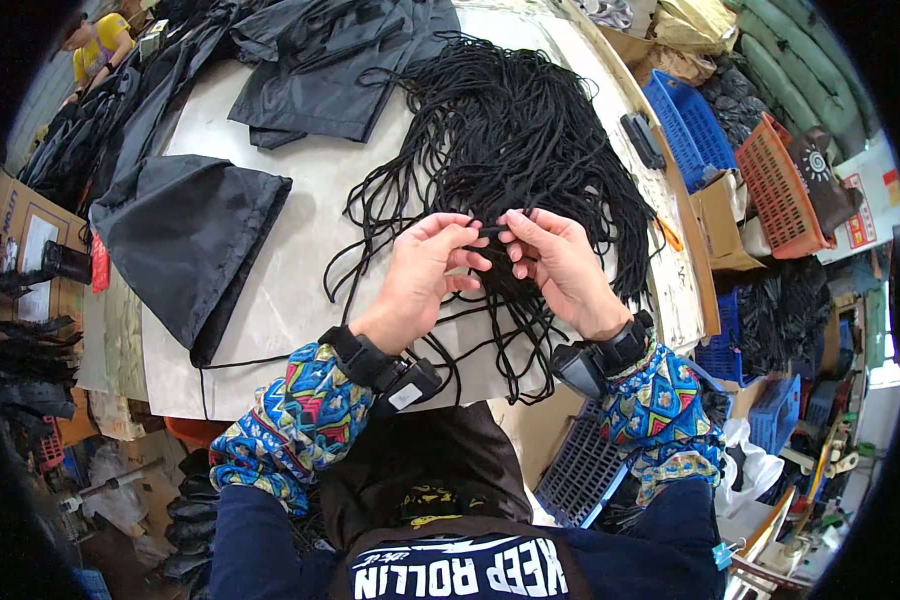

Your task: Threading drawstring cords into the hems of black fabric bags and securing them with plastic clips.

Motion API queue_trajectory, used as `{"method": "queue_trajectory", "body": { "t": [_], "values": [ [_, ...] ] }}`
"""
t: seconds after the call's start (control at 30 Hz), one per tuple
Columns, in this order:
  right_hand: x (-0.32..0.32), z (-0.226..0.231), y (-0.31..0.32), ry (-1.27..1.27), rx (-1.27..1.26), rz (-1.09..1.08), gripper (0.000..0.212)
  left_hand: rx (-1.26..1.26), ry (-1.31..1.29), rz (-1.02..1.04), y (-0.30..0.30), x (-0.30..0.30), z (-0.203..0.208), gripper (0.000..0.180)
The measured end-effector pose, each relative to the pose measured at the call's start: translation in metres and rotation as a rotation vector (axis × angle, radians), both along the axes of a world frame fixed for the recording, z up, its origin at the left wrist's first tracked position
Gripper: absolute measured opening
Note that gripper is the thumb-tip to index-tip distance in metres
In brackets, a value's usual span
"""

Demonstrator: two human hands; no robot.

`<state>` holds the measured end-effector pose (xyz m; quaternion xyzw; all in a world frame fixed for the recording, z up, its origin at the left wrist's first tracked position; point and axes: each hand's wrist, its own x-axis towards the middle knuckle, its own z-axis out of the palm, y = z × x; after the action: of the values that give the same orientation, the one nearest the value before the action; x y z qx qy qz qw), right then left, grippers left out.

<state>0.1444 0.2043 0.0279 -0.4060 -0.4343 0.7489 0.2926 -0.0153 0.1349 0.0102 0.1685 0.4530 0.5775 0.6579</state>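
My left hand and my right hand meet over a big tangled pile of black cords on a pale table. Both pinch the same short stretch of black cord between thumb and fingertips, the fingertips almost touching. More cords trail under my palms toward the table's near edge. Each wrist carries a black strap-on device, and patterned sleeve covers wrap both forearms.
A black drawstring bag lies flat at the left, with more black fabric piled behind it. Blue and orange plastic baskets stand off the right edge. A person in yellow is at the far left.
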Motion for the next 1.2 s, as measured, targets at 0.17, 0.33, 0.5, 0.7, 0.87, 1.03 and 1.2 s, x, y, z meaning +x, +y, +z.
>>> {"method": "queue_trajectory", "body": {
  "t": [0.17,0.33,0.5,0.7,0.87,1.03,1.2],
  "values": [
    [0.014,-0.006,0.006,0.047,0.057,0.011,0.017,-0.004,0.082,0.112,-0.002,0.004,-0.005,0.021],
    [0.022,0.008,0.008,0.063,0.047,0.120,0.018,-0.003,-0.052,-0.198,0.014,0.003,0.007,0.030],
    [0.014,0.021,-0.007,-0.109,0.322,0.085,0.021,0.121,-0.023,-0.035,0.009,0.005,0.006,0.024],
    [0.041,0.033,-0.027,-0.034,0.417,-0.163,0.020,0.159,-0.149,0.341,0.025,-0.032,-0.025,0.018],
    [0.018,0.013,-0.024,-0.044,0.059,0.211,0.024,0.209,-0.092,-0.011,-0.006,0.015,0.007,0.018],
    [0.006,0.007,-0.018,0.335,-0.189,0.131,0.016,0.255,0.022,-0.015,0.000,0.022,0.005,0.017],
    [0.004,-0.002,-0.017,0.216,-0.059,-0.058,0.016,0.211,0.045,0.020,-0.003,0.020,0.007,0.013]
  ]
}}
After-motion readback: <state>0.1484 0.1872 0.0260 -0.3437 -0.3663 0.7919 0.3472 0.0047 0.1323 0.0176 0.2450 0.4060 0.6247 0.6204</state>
